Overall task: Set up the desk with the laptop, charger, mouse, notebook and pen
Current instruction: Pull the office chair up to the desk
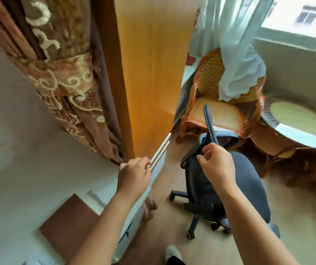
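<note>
My right hand is pinched on the lower end of a thin dark blue flat thing, seen edge-on and standing upright above the office chair; it may be the notebook. My left hand hovers at the right edge of the white desk, fingers loosely curled with nothing in them. A brown rectangular pad or board lies on the desk at the lower left. No laptop, charger, mouse or pen is visible.
A dark office chair on castors stands right of the desk. Behind it are a wicker armchair and a round glass-topped wicker table. A tall wooden panel and a tied brown curtain rise behind the desk.
</note>
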